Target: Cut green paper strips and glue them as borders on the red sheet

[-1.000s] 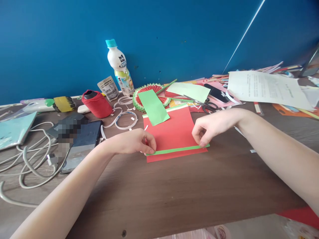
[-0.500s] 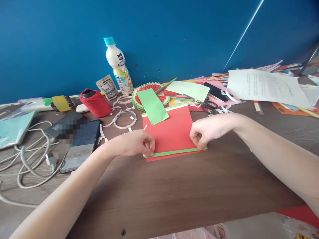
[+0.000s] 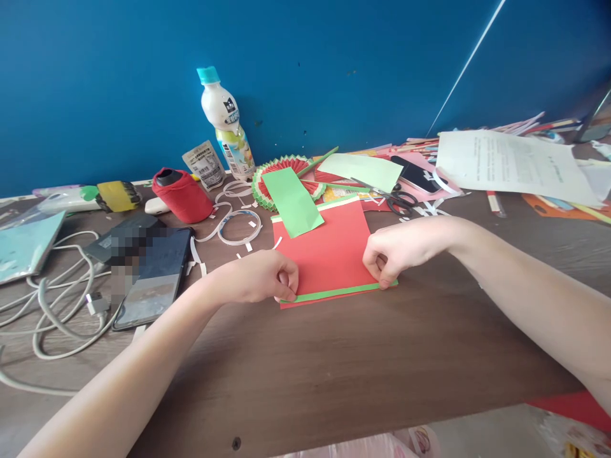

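Observation:
A red sheet of paper [image 3: 329,254] lies flat on the brown table, with a narrow green paper strip [image 3: 338,293] along its near edge. At the strip's left end, my left hand [image 3: 267,278] is closed in a pinch. My right hand [image 3: 389,254] pinches the other end at the sheet's right corner. A slim red margin shows below the strip. Across the sheet's far left part lies a green paper rectangle [image 3: 293,203]. Beyond it is a pleated red and green paper fan [image 3: 267,181], partly covered by the rectangle.
Black-handled scissors [image 3: 401,202] lie behind my right hand, near a phone [image 3: 415,173]. A roll of tape [image 3: 239,228] sits behind my left hand. A bottle [image 3: 229,127] stands by the blue wall. Cables [image 3: 62,324] and another phone [image 3: 153,280] lie left; a printed sheet [image 3: 515,165] lies right.
The strip has shifted very slightly toward the sheet's near edge, so the red margin below it looks narrower. Both hands keep their pinch at its ends.

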